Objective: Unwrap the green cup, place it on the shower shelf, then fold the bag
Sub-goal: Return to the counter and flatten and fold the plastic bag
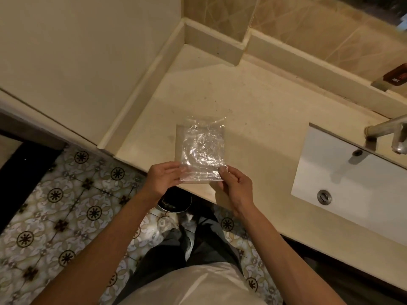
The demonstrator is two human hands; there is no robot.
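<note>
A clear, crinkled plastic bag (pixel 202 148) lies flat above the beige counter (pixel 253 102), near its front edge. My left hand (pixel 164 179) pinches the bag's near left corner. My right hand (pixel 234 186) pinches the near right corner between thumb and fingers. The bag holds nothing. No green cup shows anywhere in the head view.
A white sink (pixel 352 179) with a metal tap (pixel 387 133) lies to the right. A raised ledge (pixel 211 42) runs along the back wall, with a brown box (pixel 396 74) at far right. A round bin (pixel 175 202) stands under the counter on the patterned floor tiles (pixel 55 216).
</note>
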